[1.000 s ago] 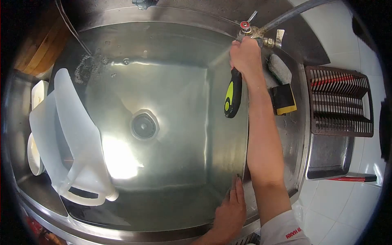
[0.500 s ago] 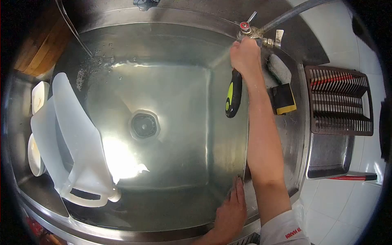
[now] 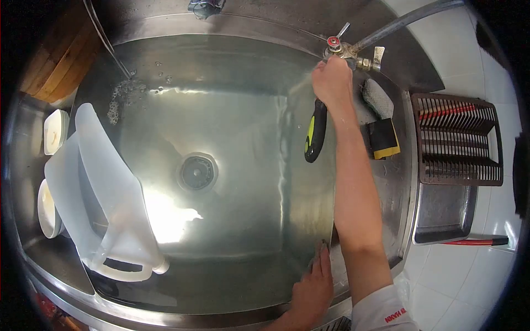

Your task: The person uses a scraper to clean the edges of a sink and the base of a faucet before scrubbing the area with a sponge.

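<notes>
Chunky black-handled tool [image 3: 316, 131] with a lime green strip, around 2 o'clock from mid-view, butt end pointing roughly at 6; its top end's hidden. Tap [image 3: 349, 51] is at 1 o'clock, dull metal with a red knob.

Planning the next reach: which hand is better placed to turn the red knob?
Right, probably: the right hand is just by the red knob; the left hand is far below it in view.
</notes>
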A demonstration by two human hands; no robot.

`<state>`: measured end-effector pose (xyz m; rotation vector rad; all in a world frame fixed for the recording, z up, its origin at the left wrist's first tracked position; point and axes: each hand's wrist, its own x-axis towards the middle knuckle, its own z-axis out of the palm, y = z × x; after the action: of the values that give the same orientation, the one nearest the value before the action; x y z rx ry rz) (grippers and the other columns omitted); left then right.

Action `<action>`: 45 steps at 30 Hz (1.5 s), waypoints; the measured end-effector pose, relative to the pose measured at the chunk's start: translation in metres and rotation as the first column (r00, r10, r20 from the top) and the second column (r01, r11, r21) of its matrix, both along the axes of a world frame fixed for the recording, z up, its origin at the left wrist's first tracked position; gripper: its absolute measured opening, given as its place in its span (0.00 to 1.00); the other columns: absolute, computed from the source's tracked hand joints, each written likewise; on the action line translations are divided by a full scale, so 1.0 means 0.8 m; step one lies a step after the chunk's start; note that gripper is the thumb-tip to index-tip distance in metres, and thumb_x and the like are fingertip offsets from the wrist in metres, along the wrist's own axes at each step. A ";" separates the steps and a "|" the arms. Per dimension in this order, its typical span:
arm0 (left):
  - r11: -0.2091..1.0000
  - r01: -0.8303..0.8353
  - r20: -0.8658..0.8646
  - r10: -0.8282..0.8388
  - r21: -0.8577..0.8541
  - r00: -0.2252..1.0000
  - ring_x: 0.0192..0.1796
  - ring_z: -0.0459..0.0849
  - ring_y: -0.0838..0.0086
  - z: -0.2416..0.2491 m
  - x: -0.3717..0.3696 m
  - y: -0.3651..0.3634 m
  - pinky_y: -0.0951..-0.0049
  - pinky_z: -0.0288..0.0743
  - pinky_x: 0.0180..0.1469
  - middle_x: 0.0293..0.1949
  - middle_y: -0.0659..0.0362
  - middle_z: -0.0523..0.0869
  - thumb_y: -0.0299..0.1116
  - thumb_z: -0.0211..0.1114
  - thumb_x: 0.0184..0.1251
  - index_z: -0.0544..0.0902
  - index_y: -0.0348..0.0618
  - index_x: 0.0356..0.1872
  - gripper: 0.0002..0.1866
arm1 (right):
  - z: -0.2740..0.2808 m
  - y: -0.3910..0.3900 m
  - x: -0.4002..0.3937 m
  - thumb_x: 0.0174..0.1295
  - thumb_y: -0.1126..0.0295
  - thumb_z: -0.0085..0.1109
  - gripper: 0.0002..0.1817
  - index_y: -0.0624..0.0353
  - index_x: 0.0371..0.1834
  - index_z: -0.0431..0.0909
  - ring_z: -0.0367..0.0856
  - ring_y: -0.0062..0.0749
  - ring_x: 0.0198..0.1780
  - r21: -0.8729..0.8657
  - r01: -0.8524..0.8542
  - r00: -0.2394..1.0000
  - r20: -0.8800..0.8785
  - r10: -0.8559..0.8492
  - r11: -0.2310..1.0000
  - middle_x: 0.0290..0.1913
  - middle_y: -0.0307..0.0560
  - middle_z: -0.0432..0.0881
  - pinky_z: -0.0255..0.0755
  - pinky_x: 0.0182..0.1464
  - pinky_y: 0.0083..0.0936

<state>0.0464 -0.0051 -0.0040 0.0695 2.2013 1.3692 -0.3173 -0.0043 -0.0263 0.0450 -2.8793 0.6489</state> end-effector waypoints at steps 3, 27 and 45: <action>0.999 -0.009 -0.009 0.008 -0.038 1.000 0.48 0.88 0.53 0.004 -0.002 0.000 0.62 0.88 0.36 0.65 0.39 0.74 0.26 0.57 0.63 0.55 0.25 0.71 0.36 | -0.007 0.003 -0.007 0.56 0.75 0.58 0.07 0.71 0.30 0.79 0.85 0.60 0.38 -0.235 0.069 0.992 0.118 -0.042 0.970 0.30 0.66 0.83 0.78 0.41 0.45; 0.998 0.030 0.033 -0.028 -0.047 0.999 0.50 0.86 0.54 0.003 0.000 0.001 0.62 0.87 0.39 0.68 0.38 0.69 0.28 0.57 0.64 0.55 0.25 0.71 0.36 | -0.009 0.006 -0.010 0.64 0.71 0.55 0.11 0.72 0.31 0.76 0.85 0.50 0.23 0.082 -0.057 0.997 -0.045 0.061 0.995 0.24 0.63 0.81 0.76 0.29 0.40; 0.998 -0.007 -0.026 0.005 -0.069 1.000 0.45 0.88 0.53 -0.005 0.008 0.006 0.61 0.87 0.37 0.62 0.38 0.74 0.29 0.58 0.63 0.55 0.25 0.71 0.37 | 0.021 0.004 -0.008 0.62 0.71 0.52 0.14 0.77 0.42 0.73 0.85 0.41 0.27 0.054 -0.075 0.955 0.290 0.056 0.996 0.32 0.62 0.83 0.77 0.27 0.36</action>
<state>0.0527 -0.0002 -0.0078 0.0557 2.2694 1.3014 -0.3236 -0.0008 -0.0099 0.0593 -3.1928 0.6203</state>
